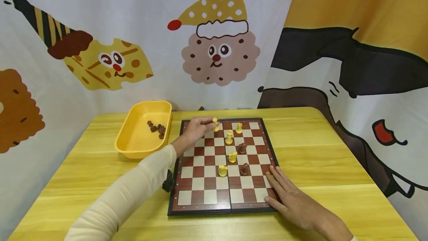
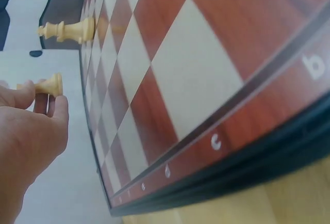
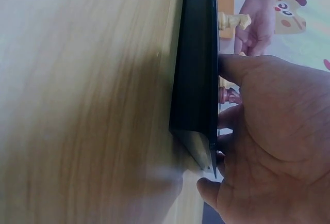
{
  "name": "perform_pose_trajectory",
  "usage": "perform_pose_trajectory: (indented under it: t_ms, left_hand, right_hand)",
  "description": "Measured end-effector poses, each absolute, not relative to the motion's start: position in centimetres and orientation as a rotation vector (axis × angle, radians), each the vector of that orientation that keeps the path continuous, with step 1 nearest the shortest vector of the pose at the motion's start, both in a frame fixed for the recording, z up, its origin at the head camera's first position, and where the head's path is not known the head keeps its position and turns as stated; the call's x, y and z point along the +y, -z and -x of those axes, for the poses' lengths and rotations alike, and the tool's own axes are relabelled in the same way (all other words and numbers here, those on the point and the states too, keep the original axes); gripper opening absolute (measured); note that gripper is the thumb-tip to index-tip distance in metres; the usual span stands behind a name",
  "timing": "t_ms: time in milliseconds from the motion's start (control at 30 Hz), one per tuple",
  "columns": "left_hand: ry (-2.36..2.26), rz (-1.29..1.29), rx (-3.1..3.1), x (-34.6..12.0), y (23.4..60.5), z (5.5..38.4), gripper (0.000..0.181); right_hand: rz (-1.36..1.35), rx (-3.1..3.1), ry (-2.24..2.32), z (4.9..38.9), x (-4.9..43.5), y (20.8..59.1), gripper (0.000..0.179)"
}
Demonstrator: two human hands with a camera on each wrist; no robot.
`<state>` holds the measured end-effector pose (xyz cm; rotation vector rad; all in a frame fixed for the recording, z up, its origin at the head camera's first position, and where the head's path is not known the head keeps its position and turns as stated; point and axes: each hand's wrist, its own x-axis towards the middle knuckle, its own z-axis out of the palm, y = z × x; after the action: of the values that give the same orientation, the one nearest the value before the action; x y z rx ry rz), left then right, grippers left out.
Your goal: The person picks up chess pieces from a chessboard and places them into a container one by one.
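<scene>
My left hand (image 1: 195, 131) reaches over the far left part of the chessboard (image 1: 210, 197) and pinches a pale yellow chess piece (image 1: 215, 125) between thumb and fingers. In the left wrist view that chess piece (image 2: 50, 85) shows its round base, its top partly behind the thumb. Just right of it stands a taller pale piece (image 1: 229, 137). My right hand (image 1: 294, 200) rests on the board's right edge, fingers extended. Between the hands stand pale knights (image 1: 232, 157) and two brown pieces (image 1: 242, 148). From the right wrist, the hand (image 3: 283, 131) lies along the board's dark side.
At the board's back left, a yellow tray (image 1: 133, 154) contains several small brown pieces (image 1: 157, 128). A black object (image 1: 168, 181) sits by the board's left edge. The wooden table (image 1: 321, 148) meets a printed curtain (image 1: 133, 10) at its far side.
</scene>
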<state>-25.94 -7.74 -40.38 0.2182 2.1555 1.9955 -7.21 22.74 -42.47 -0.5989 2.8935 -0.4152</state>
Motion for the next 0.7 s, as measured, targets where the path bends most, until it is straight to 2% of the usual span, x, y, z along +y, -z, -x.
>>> perform_pose_trajectory:
  t_ms: [700]
  left_hand:
    - [-2.083, -0.123, 2.193, -13.6, 38.4, 26.8, 0.032]
  right_hand:
    - [0.614, 2.884, 0.343, 7.3, 22.6, 42.1, 0.070]
